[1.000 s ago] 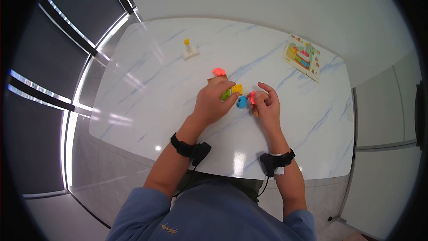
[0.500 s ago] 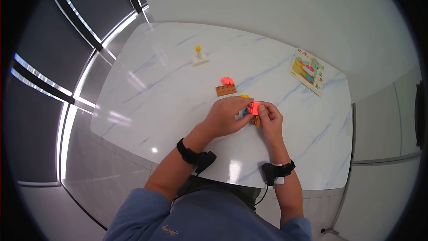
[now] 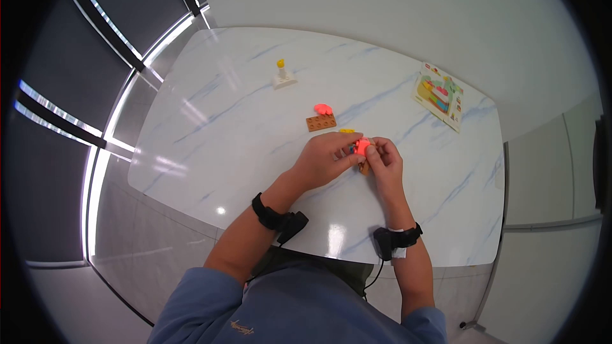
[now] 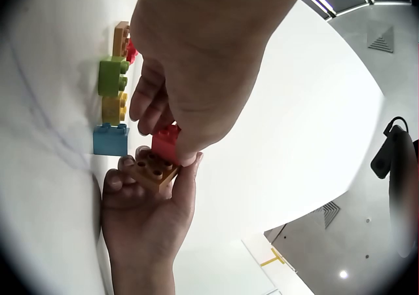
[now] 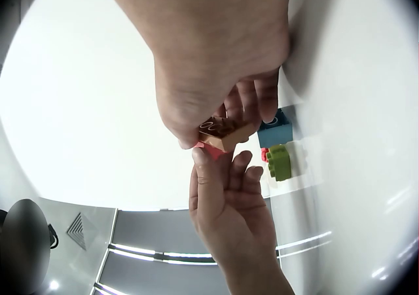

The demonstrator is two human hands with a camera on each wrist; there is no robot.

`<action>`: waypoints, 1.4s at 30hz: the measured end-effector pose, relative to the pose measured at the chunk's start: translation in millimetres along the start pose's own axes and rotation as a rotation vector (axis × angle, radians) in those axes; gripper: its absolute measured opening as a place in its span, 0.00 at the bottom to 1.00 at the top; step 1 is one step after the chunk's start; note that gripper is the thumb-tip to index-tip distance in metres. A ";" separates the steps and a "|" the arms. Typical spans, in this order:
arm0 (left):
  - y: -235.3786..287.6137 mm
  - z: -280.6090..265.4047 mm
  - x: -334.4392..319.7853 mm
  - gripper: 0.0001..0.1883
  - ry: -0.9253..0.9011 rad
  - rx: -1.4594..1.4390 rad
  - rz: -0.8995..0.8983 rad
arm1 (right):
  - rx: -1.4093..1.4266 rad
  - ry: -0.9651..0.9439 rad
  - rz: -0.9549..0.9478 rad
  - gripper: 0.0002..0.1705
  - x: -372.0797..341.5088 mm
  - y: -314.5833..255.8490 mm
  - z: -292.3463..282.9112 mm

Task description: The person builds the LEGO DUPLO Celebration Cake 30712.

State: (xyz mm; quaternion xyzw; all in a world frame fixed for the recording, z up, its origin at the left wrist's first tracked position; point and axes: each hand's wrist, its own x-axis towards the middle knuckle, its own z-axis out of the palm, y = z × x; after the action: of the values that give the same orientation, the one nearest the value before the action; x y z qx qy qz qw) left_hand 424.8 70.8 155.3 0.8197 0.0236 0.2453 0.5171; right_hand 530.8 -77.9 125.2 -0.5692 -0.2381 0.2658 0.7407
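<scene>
My left hand point(image 3: 322, 160) pinches a pink-red toy brick point(image 4: 167, 143) between thumb and fingers. Against that brick is a small brown brick point(image 4: 156, 170), studs showing, which my right hand point(image 3: 387, 164) grips. The two hands meet at these pieces, above the table near its middle. Beside the hands, a blue brick point(image 4: 110, 140), a yellow brick point(image 4: 113, 109) and a green brick point(image 4: 112, 77) stand in a row in the left wrist view. From the head, the left hand hides most of that row.
A brown studded plate point(image 3: 321, 122) lies beyond the hands, with a pink scalloped piece point(image 3: 323, 109) at its far edge. Farther back stands a white base with a yellow-topped post point(image 3: 282, 73). A picture booklet point(image 3: 440, 95) lies at the back right of the marbled table point(image 3: 223, 127).
My left hand has moved right, from over the green and yellow bricks to the pink-red brick at my right hand. This uncovered the brown plate. The head view has shifted slightly.
</scene>
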 end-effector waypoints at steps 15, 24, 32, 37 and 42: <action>-2.4 -9.9 2.8 0.20 0.030 -0.298 -0.185 | 0.139 0.047 0.061 0.19 0.8 4.6 -5.6; -15.8 -27.6 11.4 0.21 0.372 -0.243 -0.316 | -0.007 0.206 -0.002 0.22 3.4 5.1 -4.7; -21.2 -24.3 7.1 0.16 0.219 0.346 -0.187 | -0.148 0.243 0.011 0.22 6.2 6.6 -5.6; -29.3 -18.4 4.4 0.16 0.175 0.367 -0.139 | -0.398 0.226 0.005 0.21 6.2 7.2 -3.6; -26.1 -17.0 5.7 0.16 0.159 0.309 -0.116 | -0.497 0.225 -0.048 0.20 6.3 10.7 -5.9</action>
State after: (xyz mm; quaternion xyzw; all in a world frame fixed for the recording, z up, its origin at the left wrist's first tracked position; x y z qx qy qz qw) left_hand 428.1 98.7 140.9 0.8646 0.1490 0.2728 0.3947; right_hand 538.0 -75.7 113.7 -0.7536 -0.2257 0.1166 0.6063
